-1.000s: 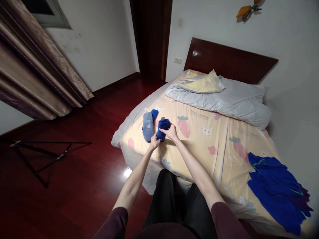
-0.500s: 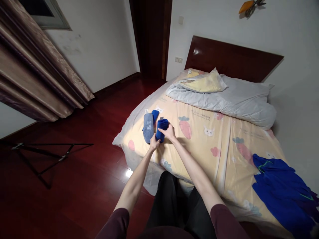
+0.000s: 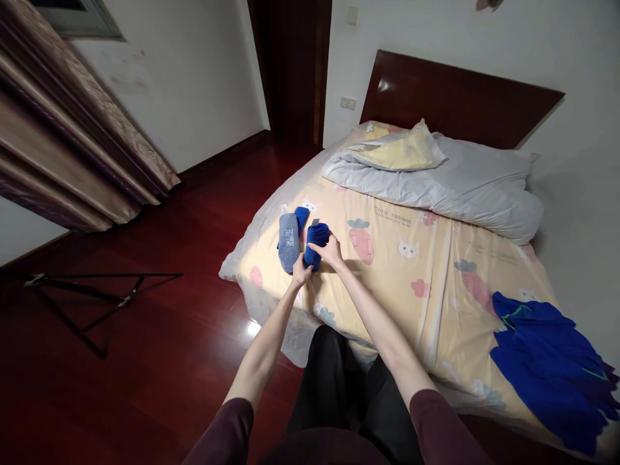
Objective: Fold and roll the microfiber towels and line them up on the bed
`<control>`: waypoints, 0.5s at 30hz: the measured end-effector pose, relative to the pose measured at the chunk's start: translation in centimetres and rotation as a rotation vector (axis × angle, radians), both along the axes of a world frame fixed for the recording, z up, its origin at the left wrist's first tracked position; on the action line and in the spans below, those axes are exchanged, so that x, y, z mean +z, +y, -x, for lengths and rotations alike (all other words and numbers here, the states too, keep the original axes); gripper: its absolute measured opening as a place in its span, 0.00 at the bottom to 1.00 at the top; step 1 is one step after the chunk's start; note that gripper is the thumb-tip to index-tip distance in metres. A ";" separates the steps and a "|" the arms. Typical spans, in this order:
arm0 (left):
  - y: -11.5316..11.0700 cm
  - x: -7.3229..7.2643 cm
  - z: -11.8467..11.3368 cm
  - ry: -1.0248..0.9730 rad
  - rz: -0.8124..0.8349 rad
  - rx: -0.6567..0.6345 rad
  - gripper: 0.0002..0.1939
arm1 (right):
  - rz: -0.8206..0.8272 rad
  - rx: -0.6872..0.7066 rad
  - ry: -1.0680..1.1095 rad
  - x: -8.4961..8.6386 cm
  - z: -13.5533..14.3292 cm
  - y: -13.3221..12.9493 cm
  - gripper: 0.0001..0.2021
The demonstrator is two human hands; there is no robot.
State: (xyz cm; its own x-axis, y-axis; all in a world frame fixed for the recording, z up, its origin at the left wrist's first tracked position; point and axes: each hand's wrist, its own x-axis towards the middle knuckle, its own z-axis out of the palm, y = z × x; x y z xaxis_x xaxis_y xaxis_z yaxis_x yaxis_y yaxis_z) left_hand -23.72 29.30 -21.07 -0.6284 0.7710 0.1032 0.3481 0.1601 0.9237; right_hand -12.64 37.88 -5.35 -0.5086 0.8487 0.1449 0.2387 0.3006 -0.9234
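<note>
A grey-blue roll with pale lettering [image 3: 289, 243] is lying near the left edge of the bed [image 3: 387, 271], just beside the left hand [image 3: 301, 272] and close against the work on that side. A small blue folded piece [image 3: 301, 218] is showing from behind it, toward the headboard [image 3: 455, 103]. A heap of blue clothing [image 3: 547, 368] with green trim is spreading over the bed's near right corner, well apart from both hands. Toward the head end, a grey quilt [image 3: 465, 184] is lying bunched, with a pale yellow cloth [image 3: 411, 152] on top. Off the bed's left edge, a black folding stand [image 3: 123, 301] is resting on the dark red floor [image 3: 194, 336], and a curtain [image 3: 72, 129] is hanging at the far left.

The rolled blue cloth [image 3: 316, 248], a grey tag sticking up from its far end, is sitting near the bed's left edge, between the two hands. The left hand is gripping its near left side, low down, while the right hand [image 3: 331, 252] is closing on its right side, the thumb reaching across the front. Both grips are lying directly against the cloth.
</note>
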 end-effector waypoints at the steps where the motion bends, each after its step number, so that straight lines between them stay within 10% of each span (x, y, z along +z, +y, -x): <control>1: -0.1 0.0 0.0 -0.005 -0.004 0.000 0.27 | -0.001 0.001 -0.008 0.0 0.1 0.0 0.23; 15: -0.8 1.1 -0.3 -0.076 -0.040 0.002 0.33 | -0.050 0.023 -0.125 1.4 0.2 -1.3 0.27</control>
State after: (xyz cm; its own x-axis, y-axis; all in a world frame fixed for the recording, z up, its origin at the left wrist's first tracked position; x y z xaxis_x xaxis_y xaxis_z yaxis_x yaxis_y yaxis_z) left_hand -23.43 28.49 -19.99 -0.6371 0.7660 0.0861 0.2765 0.1229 0.9531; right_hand -12.84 36.57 -3.92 -0.5444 0.8300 0.1215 0.3431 0.3525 -0.8706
